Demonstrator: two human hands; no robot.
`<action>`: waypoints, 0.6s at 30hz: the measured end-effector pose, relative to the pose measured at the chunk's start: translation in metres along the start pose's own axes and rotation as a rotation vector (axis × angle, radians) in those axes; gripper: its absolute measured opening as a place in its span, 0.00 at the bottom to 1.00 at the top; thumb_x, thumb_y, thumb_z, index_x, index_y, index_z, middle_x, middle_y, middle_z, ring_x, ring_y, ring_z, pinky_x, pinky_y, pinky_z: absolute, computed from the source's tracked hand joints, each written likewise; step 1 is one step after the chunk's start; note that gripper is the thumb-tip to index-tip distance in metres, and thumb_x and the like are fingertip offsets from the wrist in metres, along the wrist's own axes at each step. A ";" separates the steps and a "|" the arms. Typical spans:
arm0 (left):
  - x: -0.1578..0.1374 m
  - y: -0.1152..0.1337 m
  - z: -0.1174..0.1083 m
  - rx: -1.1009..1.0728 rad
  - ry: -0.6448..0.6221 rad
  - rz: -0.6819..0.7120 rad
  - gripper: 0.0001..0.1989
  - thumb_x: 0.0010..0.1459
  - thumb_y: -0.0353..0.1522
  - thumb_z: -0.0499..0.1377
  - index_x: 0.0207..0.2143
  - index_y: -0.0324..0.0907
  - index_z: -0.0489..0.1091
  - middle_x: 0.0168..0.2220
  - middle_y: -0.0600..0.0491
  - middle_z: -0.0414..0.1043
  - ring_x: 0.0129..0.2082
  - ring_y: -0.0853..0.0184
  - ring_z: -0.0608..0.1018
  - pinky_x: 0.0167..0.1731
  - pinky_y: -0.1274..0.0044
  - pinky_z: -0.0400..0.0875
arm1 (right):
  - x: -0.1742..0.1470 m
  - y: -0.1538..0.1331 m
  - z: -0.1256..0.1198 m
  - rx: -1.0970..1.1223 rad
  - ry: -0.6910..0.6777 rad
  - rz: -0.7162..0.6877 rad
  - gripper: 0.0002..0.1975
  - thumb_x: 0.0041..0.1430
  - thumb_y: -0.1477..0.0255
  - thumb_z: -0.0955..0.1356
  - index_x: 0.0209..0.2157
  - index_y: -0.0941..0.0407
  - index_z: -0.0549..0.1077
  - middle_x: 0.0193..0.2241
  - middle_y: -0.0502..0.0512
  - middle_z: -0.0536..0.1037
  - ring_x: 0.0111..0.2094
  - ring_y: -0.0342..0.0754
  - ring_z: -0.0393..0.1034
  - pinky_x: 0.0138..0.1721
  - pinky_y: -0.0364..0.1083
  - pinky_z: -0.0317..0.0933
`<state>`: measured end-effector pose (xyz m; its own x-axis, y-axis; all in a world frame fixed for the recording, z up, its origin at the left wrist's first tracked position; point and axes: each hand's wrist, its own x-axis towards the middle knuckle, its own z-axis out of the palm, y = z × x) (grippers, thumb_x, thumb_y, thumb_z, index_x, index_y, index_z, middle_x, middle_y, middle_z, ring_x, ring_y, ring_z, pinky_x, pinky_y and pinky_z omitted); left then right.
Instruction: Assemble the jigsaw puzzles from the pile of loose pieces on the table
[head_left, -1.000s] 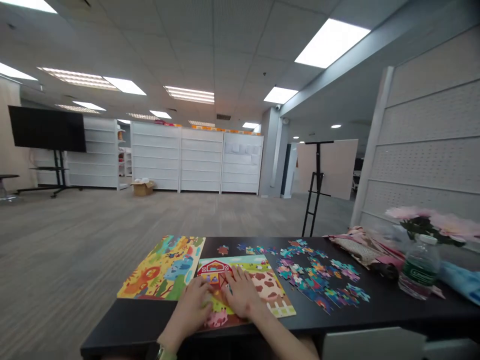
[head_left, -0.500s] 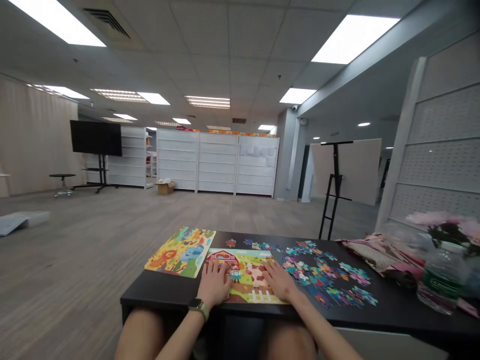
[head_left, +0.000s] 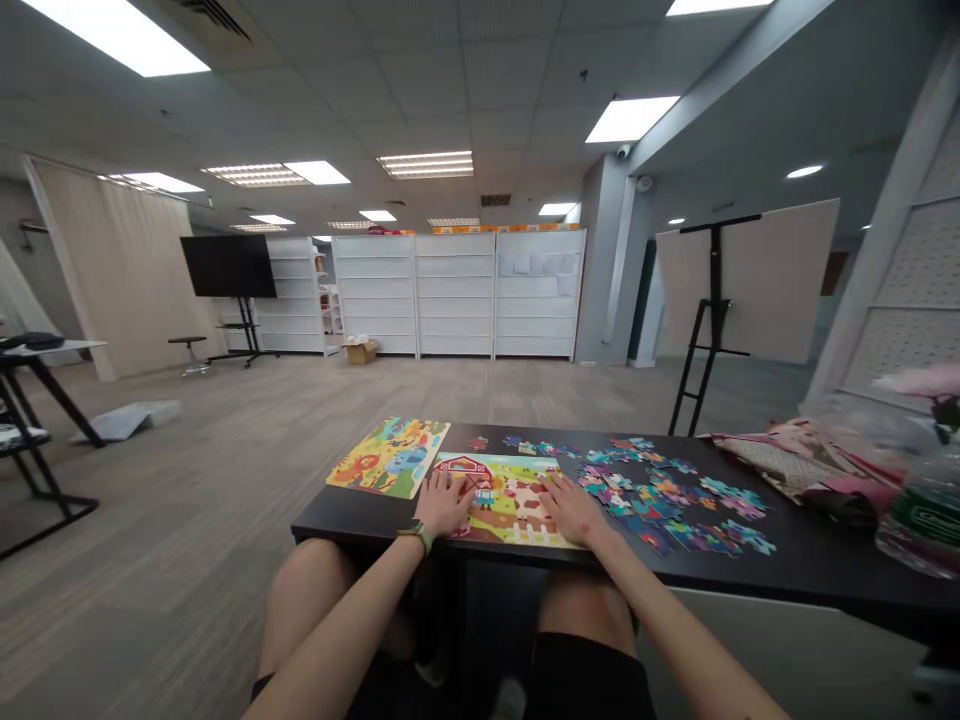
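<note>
A farm-scene puzzle board (head_left: pixel 499 505) with a red barn and a cow lies flat at the table's front edge. My left hand (head_left: pixel 445 502) rests flat on its left side, fingers stretched out, a watch (head_left: pixel 418 533) on the wrist. On its right side, over the cow picture, lies my right hand (head_left: pixel 574 508), fingers also extended. Neither hand grips anything. A second puzzle board (head_left: pixel 388 457) with a lion and an elephant sits just left of the farm board. To the right, loose puzzle pieces (head_left: pixel 671 495) are spread about, several touching or overlapping.
The black table (head_left: pixel 352 515) bears a patterned cloth bag (head_left: pixel 780 465) and a plastic bottle (head_left: pixel 926 515) at the right. An easel (head_left: pixel 705 330) stands behind it. White shelves (head_left: pixel 454 300), a screen (head_left: pixel 229 267) and a cardboard box (head_left: pixel 361 351) are farther back.
The camera view has tilted down and turned slightly left, so more of my legs and a side table show. Both hands stay on the farm board, which has not visibly moved on the table.
</note>
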<state>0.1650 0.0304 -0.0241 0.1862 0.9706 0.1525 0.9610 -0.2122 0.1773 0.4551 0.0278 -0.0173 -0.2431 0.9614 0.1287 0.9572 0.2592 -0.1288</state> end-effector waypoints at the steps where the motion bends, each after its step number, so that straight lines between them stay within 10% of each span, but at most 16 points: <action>1: 0.002 -0.001 0.001 0.004 -0.005 -0.007 0.27 0.67 0.46 0.57 0.64 0.45 0.60 0.68 0.45 0.53 0.67 0.48 0.58 0.65 0.48 0.51 | 0.000 0.001 0.000 0.005 0.002 0.002 0.27 0.68 0.56 0.65 0.63 0.53 0.64 0.67 0.60 0.60 0.67 0.61 0.53 0.67 0.66 0.42; 9: 0.029 -0.005 -0.008 0.005 -0.027 0.051 0.26 0.67 0.47 0.57 0.60 0.43 0.65 0.64 0.44 0.60 0.65 0.49 0.61 0.64 0.48 0.51 | 0.014 -0.020 -0.008 -0.003 0.026 0.084 0.28 0.70 0.60 0.58 0.62 0.63 0.67 0.65 0.73 0.62 0.68 0.64 0.51 0.66 0.60 0.39; 18: 0.051 0.028 0.013 0.024 0.059 0.116 0.26 0.71 0.41 0.44 0.67 0.43 0.57 0.68 0.43 0.55 0.69 0.44 0.53 0.66 0.48 0.44 | 0.031 -0.079 0.013 0.067 -0.044 0.099 0.35 0.68 0.47 0.54 0.70 0.48 0.53 0.71 0.56 0.52 0.71 0.65 0.41 0.68 0.64 0.33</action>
<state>0.2044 0.0754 -0.0245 0.2847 0.9313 0.2272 0.9385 -0.3191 0.1322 0.3697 0.0386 -0.0162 -0.1564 0.9853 0.0693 0.9645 0.1674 -0.2042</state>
